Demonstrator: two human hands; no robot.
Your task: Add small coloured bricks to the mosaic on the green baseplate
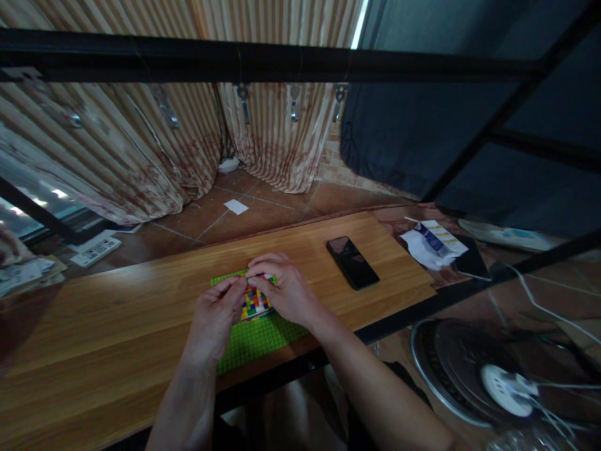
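Note:
A bright green studded baseplate [258, 343] lies near the front edge of the wooden table. On it sits a block of small multicoloured toy bricks [256, 302], partly covered by my hands. My left hand [218, 311] is over the left side of the bricks, its thumb and fingers pinched together. From the right, my right hand [287, 289] reaches over the far side of the bricks, its thumb and index finger also closed. The fingertips of both hands meet above the bricks. What they pinch, if anything, is too small to make out.
A black phone [353, 262] lies on the wooden table [117, 326], right of my hands. Beyond the table's right end are crumpled paper packaging [434, 244] and a dark flat object [472, 258]. A power strip [507, 389] rests on a round dark object. A dark metal bar [282, 61] crosses ahead.

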